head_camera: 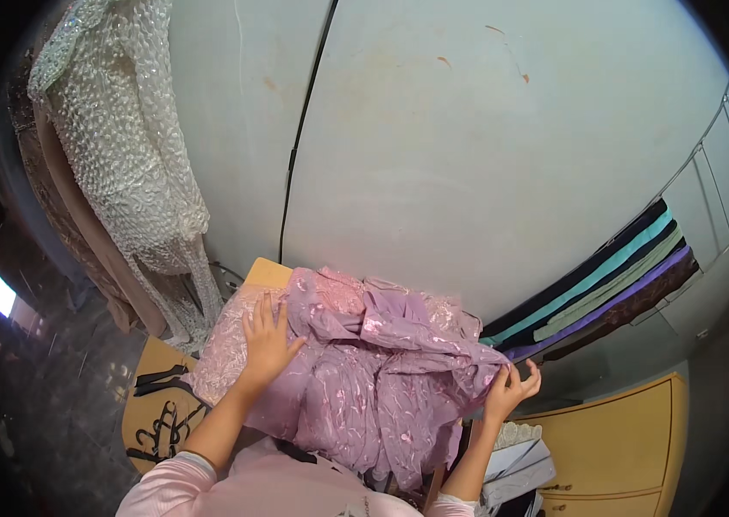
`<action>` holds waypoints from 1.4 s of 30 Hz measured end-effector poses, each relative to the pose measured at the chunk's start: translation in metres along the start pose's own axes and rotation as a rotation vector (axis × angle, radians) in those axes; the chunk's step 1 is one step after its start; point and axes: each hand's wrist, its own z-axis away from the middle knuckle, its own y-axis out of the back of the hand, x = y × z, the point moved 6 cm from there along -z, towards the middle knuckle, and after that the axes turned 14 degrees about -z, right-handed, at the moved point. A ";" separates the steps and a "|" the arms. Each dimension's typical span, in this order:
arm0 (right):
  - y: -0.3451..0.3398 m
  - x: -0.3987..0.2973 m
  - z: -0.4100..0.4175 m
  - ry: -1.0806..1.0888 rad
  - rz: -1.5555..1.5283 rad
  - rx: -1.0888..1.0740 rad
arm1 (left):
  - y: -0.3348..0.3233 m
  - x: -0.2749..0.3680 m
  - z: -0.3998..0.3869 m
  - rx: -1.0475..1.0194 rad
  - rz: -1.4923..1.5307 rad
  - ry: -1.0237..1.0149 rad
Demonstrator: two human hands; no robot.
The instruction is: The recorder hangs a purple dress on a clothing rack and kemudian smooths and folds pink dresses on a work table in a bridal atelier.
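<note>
A mauve garment (pixel 345 400) with shiny pink embroidery lies spread before me, its front part hanging over the near side. My left hand (pixel 269 346) rests on its left part with the fingers spread, holding nothing. Between thumb and fingertips, my right hand (pixel 508 390) pinches the garment's right end, perhaps a sleeve. Pale pink lace fabric (pixel 225 342) lies to the left of my left hand. A brighter pink piece (pixel 340 294) shows at the back, near the wall. Most of the support beneath the fabrics is hidden.
Several black hangers (pixel 164 430) lie on the wooden tabletop (pixel 151 352) at left. A white beaded dress (pixel 122 142) hangs at upper left, near a black cable (pixel 299 123) on the wall (pixel 455 148). Folded cloths (pixel 616 271) hang from a wire rack at right, above a yellow cabinet (pixel 603 433).
</note>
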 end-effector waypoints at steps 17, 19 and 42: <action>-0.004 0.089 0.053 -0.409 0.486 -0.400 | -0.055 0.008 -0.019 -0.305 0.203 -0.301; -0.009 0.067 0.046 -0.337 0.511 -0.460 | -0.037 0.009 -0.004 -0.087 0.260 -0.266; -0.150 -0.056 0.048 0.326 0.152 -0.932 | 0.005 0.006 0.100 0.039 0.082 -0.357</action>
